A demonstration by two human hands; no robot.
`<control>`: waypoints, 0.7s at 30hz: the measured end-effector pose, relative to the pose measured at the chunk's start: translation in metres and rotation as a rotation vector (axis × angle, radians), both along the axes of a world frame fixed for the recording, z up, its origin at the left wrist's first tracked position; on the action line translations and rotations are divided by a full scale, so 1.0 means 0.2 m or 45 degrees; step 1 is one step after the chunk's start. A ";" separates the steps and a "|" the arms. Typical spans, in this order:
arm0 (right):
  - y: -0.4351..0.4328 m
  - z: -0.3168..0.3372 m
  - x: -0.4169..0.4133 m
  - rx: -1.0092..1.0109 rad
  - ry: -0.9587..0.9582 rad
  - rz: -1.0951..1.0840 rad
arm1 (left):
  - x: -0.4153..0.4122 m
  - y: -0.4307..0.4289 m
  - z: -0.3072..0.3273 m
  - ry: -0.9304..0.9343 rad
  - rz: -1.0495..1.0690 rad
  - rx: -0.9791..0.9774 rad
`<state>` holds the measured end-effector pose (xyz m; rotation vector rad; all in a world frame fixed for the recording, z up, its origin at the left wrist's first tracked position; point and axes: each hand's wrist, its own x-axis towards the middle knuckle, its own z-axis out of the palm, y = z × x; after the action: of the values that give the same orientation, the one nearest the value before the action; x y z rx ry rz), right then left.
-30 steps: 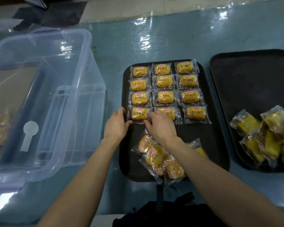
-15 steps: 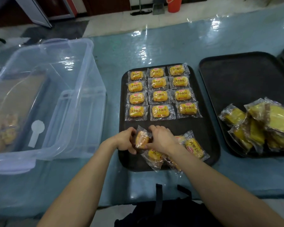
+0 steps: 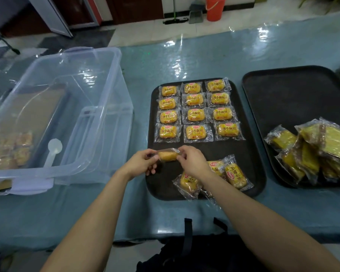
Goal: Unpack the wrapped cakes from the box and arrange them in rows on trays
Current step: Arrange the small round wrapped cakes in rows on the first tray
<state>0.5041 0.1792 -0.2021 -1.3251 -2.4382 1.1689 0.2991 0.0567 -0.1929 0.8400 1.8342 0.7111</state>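
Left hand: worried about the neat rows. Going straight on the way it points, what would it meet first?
Probably the nearest row's leftmost cake; how high the left hand is above the tray is unclear.

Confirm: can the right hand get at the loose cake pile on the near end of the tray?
Probably yes: the pile lies uncovered just beside the right hand. But that hand and the left hand both pinch a wrapped cake, so it must let go first.
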 end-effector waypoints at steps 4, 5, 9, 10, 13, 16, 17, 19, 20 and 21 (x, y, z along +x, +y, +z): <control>0.01 0.03 -0.03 -0.016 0.044 -0.072 | 0.04 0.01 -0.02 0.154 0.062 -0.157; 0.01 0.03 -0.03 -0.037 0.056 -0.089 | 0.06 0.01 -0.02 0.162 0.076 -0.186; 0.01 0.03 -0.03 -0.213 0.056 -0.101 | 0.07 0.02 -0.05 0.477 -0.034 -0.328; 0.01 0.02 -0.03 -0.245 0.028 -0.069 | 0.07 0.02 -0.06 0.563 -0.068 -0.343; 0.01 -0.02 -0.04 -0.222 -0.101 0.061 | 0.03 0.03 -0.08 0.726 -0.195 -0.376; 0.01 -0.06 -0.06 -0.156 -0.199 0.072 | 0.01 0.02 -0.09 0.823 -0.232 -0.436; 0.01 -0.07 -0.06 -0.150 -0.210 0.077 | 0.01 0.01 -0.09 0.868 -0.204 -0.433; 0.01 -0.08 -0.07 -0.116 -0.246 0.101 | 0.02 0.01 -0.09 0.954 -0.136 -0.313; 0.01 -0.07 -0.07 -0.079 -0.278 0.117 | 0.02 0.01 -0.10 0.962 -0.135 -0.207; 0.01 -0.07 -0.07 -0.031 -0.313 0.132 | 0.03 0.01 -0.10 0.949 -0.172 -0.113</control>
<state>0.4907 0.1817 -0.2162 -1.4433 -2.7011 1.1214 0.3052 0.0581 -0.2130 1.2657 2.4025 0.2258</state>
